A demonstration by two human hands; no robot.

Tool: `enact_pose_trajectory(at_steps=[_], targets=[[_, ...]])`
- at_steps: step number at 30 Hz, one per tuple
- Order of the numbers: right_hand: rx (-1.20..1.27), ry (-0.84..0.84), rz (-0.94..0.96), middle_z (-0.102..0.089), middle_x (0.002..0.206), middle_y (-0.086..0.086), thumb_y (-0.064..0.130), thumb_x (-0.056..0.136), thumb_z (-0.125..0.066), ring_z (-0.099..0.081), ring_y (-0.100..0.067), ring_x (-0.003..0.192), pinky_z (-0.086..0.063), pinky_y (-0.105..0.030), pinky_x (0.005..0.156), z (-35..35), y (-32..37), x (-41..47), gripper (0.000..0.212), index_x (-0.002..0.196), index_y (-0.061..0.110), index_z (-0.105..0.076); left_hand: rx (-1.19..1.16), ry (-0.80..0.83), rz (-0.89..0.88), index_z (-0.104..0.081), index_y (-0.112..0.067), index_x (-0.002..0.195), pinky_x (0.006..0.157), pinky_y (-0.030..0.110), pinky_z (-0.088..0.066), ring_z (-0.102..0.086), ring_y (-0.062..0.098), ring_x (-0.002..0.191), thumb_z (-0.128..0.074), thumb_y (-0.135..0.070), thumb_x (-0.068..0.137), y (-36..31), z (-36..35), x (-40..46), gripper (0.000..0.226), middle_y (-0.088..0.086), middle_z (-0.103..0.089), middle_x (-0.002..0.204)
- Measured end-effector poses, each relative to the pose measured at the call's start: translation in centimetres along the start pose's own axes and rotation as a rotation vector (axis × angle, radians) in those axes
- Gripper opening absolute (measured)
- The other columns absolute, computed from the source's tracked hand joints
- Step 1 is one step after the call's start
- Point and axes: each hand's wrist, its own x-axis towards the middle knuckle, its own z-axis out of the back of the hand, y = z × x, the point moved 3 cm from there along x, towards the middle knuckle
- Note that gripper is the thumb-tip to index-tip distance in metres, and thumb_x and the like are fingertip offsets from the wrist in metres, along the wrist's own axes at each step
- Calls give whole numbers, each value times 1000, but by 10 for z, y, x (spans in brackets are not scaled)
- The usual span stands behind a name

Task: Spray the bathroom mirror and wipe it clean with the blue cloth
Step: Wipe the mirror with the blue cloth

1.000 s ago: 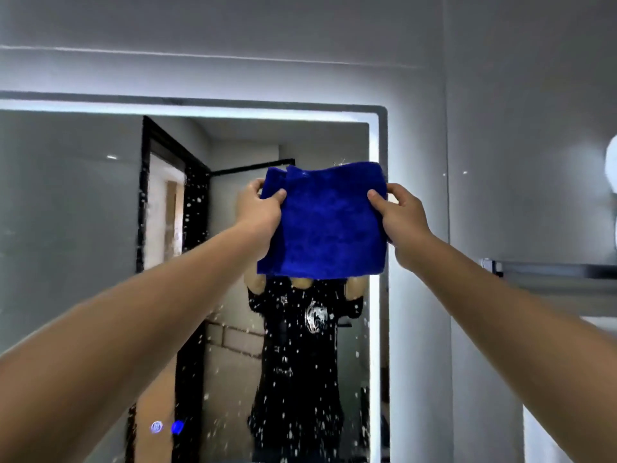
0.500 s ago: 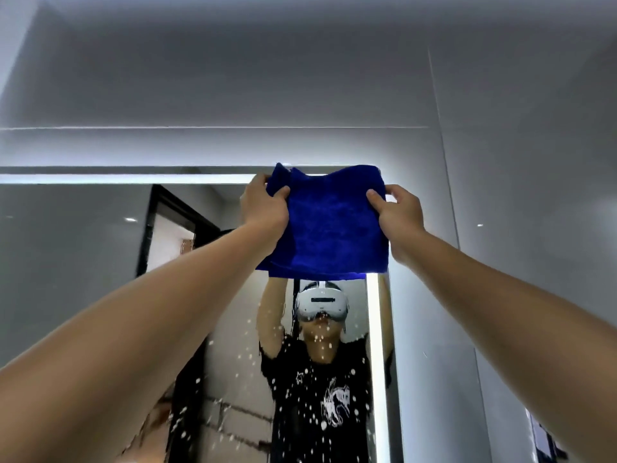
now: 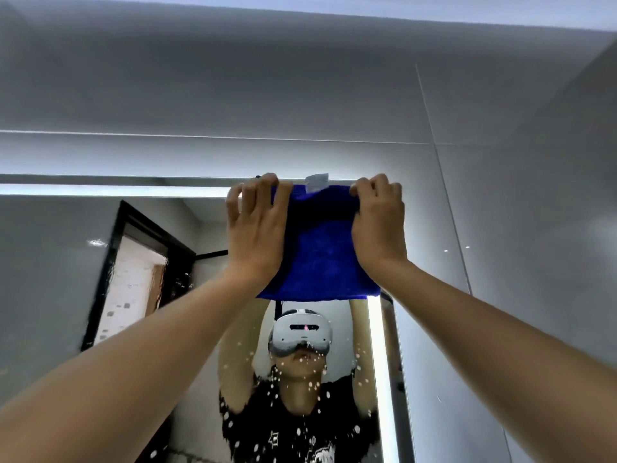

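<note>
From the head camera I see the blue cloth (image 3: 320,255) pressed flat against the top right corner of the bathroom mirror (image 3: 60,262), its white tag (image 3: 316,182) poking up over the lit top edge. My left hand (image 3: 255,233) pins the cloth's left side, fingers (image 3: 248,198) curled on its upper corner. My right hand (image 3: 379,225) holds the right side, fingers bent over the top. White spray droplets (image 3: 310,384) speckle the glass below the cloth.
</note>
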Motion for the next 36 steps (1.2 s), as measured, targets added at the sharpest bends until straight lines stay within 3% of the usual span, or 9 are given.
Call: enact_pose_trajectory(at_steps=[5,10,14,21,26,29,32,36], targets=[[36,-11,-12,-49,119,-8,-10,88,-50,-51,-19,97,-54,-31,80,-7,9,1,38,120,10,-50,25,-85,-13,-39,-9,98,85,37,-22,-30,27,93,-59,5,45,3,1,3,58,7,-28,102],[62,-23,-115,-50,108,-5,-15,79,-49,-48,-18,92,-44,-27,69,-10,11,2,31,100,7,-54,-63,-83,91,-41,-10,87,72,33,-21,-42,29,82,-57,13,51,5,2,7,46,14,-51,86],[79,-42,-126,-53,118,-4,-9,80,-47,-47,-20,109,-46,-28,83,-18,13,-1,40,114,8,-59,-81,-65,28,-52,-9,79,72,32,-24,-52,32,75,-61,14,62,6,-1,6,29,8,-55,79],[-60,-41,0,-53,136,-4,28,97,-44,-44,-26,123,-39,-40,99,-38,16,-16,44,138,14,-51,-154,-36,8,-56,-12,97,77,33,-33,-56,29,83,-63,5,75,9,-3,5,29,7,-60,91],[-142,95,53,-27,159,-2,49,98,-23,-17,-19,148,-9,-36,119,-48,14,-19,61,154,22,-23,-253,-27,78,-37,-16,109,75,40,-45,-56,29,87,-61,0,83,11,-3,4,38,13,-58,102],[-144,144,78,-13,163,-1,54,98,-18,-6,-18,150,-1,-38,121,-50,13,-18,61,154,32,-11,-279,-24,102,-35,-18,117,78,38,-44,-53,29,96,-59,-7,86,11,-2,2,40,15,-53,114],[-138,170,74,-7,164,0,55,98,-17,-1,-18,151,2,-39,122,-49,13,-17,61,154,35,-6,-257,-9,67,-38,-14,126,90,38,-42,-42,25,111,-57,-12,85,6,3,-5,46,13,-48,126],[-158,208,67,0,164,1,54,100,-18,5,-17,150,3,-40,122,-49,12,-17,59,154,37,-1,-252,20,-159,-48,-6,128,105,40,-37,-42,25,120,-45,-14,87,-8,12,-19,41,14,-51,131]])
